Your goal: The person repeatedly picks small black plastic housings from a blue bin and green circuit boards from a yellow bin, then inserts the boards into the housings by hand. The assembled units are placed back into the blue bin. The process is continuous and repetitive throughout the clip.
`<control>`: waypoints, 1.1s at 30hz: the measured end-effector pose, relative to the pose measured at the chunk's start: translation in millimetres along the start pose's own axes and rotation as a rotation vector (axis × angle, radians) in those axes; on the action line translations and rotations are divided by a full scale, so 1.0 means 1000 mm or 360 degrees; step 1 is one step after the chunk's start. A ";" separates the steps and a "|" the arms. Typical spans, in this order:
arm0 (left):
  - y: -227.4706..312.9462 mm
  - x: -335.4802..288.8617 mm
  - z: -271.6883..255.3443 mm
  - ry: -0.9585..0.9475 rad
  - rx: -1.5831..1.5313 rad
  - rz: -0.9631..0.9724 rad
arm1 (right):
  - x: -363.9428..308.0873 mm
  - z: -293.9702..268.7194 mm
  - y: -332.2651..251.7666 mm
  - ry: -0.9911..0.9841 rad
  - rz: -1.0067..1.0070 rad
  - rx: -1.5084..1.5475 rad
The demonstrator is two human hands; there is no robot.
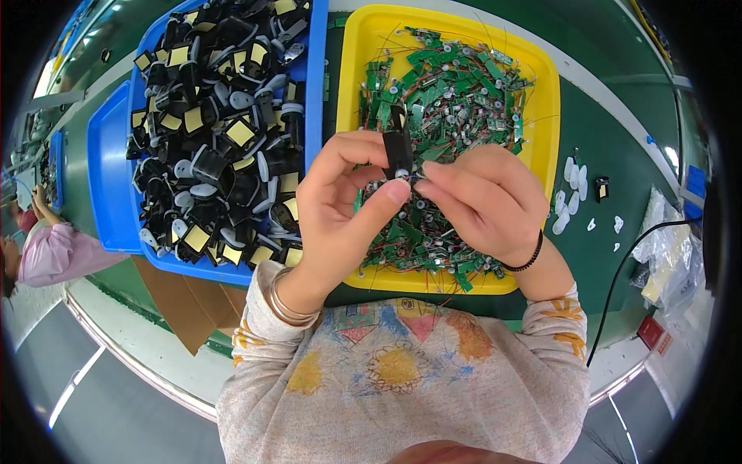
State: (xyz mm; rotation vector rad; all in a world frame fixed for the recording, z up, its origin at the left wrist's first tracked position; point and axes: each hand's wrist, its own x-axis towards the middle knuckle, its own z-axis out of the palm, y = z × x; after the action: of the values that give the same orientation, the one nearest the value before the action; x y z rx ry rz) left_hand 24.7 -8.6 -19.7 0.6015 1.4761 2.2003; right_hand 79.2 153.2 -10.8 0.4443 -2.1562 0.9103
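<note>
Between the thumb and fingers of my left hand [344, 201] is a black plastic housing [398, 151], held upright over the yellow tray [547, 93]. My right hand [491, 201] pinches at the lower end of that housing, close to my left thumb tip. What sits between the right fingertips is too small to make out. Beneath both hands, the yellow tray holds a heap of green circuit boards [464, 85] with thin red wires. To the left, a blue bin [314, 93] is piled with black housings [212, 170] that carry cream-coloured pads and grey rounded parts.
On the green table at right lie several white oval pieces [573, 174] and a small black part [602, 189]. Farther right are a clear plastic bag [668, 255] and a black cable [618, 290]. Cardboard [182, 298] sits below the bin. A person in pink [62, 255] works at far left.
</note>
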 end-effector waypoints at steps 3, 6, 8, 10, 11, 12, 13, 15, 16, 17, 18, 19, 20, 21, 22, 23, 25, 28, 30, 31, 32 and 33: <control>0.000 0.001 -0.001 -0.0034 -0.0024 0.0006 | 0.002 -0.002 0.000 -0.0030 -0.0031 0.0006; 0.001 0.000 -0.002 -0.0054 0.0008 0.0008 | 0.004 -0.003 0.000 -0.0035 -0.0025 0.0008; 0.003 0.000 -0.001 -0.0052 0.0045 0.0015 | 0.003 -0.003 0.000 -0.0030 -0.0014 0.0008; 0.004 0.000 -0.001 -0.0050 0.0063 0.0013 | 0.004 -0.003 -0.001 -0.0026 0.0000 -0.0003; 0.004 0.000 -0.002 -0.0047 0.0074 0.0012 | 0.005 -0.003 -0.002 -0.0024 0.0007 -0.0006; 0.004 0.000 -0.002 -0.0048 0.0053 0.0021 | 0.004 -0.002 -0.002 -0.0022 0.0018 0.0007; 0.004 0.000 -0.001 -0.0049 0.0032 0.0031 | 0.003 -0.001 -0.003 -0.0021 0.0029 0.0019; 0.003 0.000 -0.001 -0.0048 0.0010 0.0039 | 0.001 0.000 -0.004 -0.0019 0.0061 0.0033; 0.002 0.000 -0.001 -0.0044 0.0008 0.0039 | 0.000 0.001 -0.005 -0.0021 0.0080 0.0035; 0.002 0.000 -0.002 -0.0041 0.0005 0.0040 | 0.000 0.001 -0.006 -0.0024 0.0098 0.0036; 0.001 0.000 -0.002 -0.0041 -0.0006 0.0041 | 0.000 0.001 -0.007 -0.0026 0.0122 0.0051; 0.001 0.000 -0.002 -0.0041 -0.0016 0.0043 | 0.001 0.002 -0.008 -0.0027 0.0147 0.0066; 0.001 0.000 -0.002 -0.0043 -0.0028 0.0044 | 0.002 0.002 -0.009 -0.0027 0.0172 0.0079; 0.000 0.000 -0.002 -0.0040 -0.0024 0.0048 | 0.002 0.002 -0.009 -0.0032 0.0189 0.0087; 0.000 0.000 -0.002 -0.0038 -0.0020 0.0052 | 0.002 0.002 -0.009 -0.0036 0.0206 0.0094; 0.000 0.000 -0.002 -0.0035 -0.0014 0.0056 | 0.002 0.002 -0.009 -0.0040 0.0223 0.0103; -0.001 -0.001 -0.003 -0.0036 -0.0011 0.0067 | 0.003 0.002 -0.009 -0.0046 0.0260 0.0153; 0.000 -0.001 -0.002 -0.0029 0.0001 0.0086 | 0.003 0.002 -0.011 -0.0069 0.0378 0.0242; 0.000 0.000 -0.001 -0.0026 0.0008 0.0090 | 0.002 0.002 -0.011 -0.0067 0.0421 0.0278; -0.001 -0.001 -0.002 -0.0024 0.0009 0.0087 | 0.002 0.003 -0.011 -0.0057 0.0412 0.0282; -0.001 -0.001 -0.002 -0.0021 0.0011 0.0085 | 0.002 0.004 -0.010 -0.0048 0.0403 0.0289; -0.002 -0.001 -0.002 -0.0015 0.0019 0.0079 | 0.001 0.004 -0.011 -0.0053 0.0411 0.0293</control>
State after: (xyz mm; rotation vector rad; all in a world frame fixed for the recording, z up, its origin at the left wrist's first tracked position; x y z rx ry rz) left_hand 24.8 -10.5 -22.1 0.6583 1.4854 2.2242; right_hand 82.1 143.0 -6.7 0.2743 -2.2026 1.2594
